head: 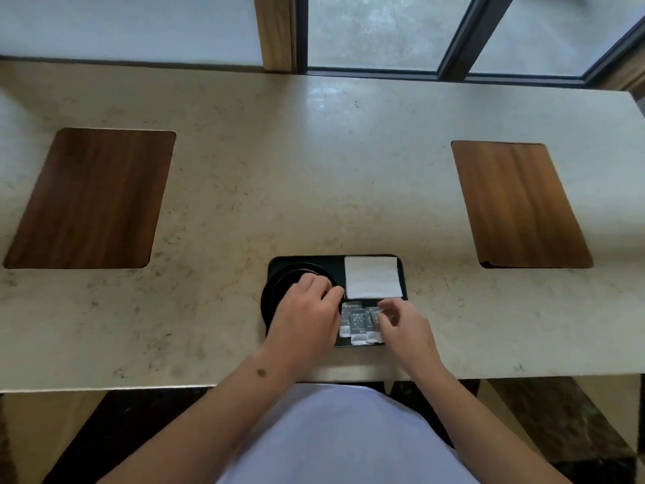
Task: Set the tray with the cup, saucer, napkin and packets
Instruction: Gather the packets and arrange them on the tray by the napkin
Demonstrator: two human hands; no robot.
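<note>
Resting on: the near edge of a pale stone counter is where a black tray sits, directly in front of the person.
Saucer: a black saucer fills the tray's left half, its left rim reaching just past the tray's edge.
Cup: not clearly visible; the left hand covers the saucer's middle.
Napkin: a white folded napkin lies flat in the tray's far right corner.
Packets: several small grey packets lie side by side in the near right part of the tray, just below the napkin.
Left hand: the left hand is curled over the saucer, fingers bent; what it grips, if anything, cannot be told.
Right hand: the right hand is at the packets' right end, fingertips pinched on one packet.
Either side: two wooden boards are set into the counter, well apart from the tray.
</note>
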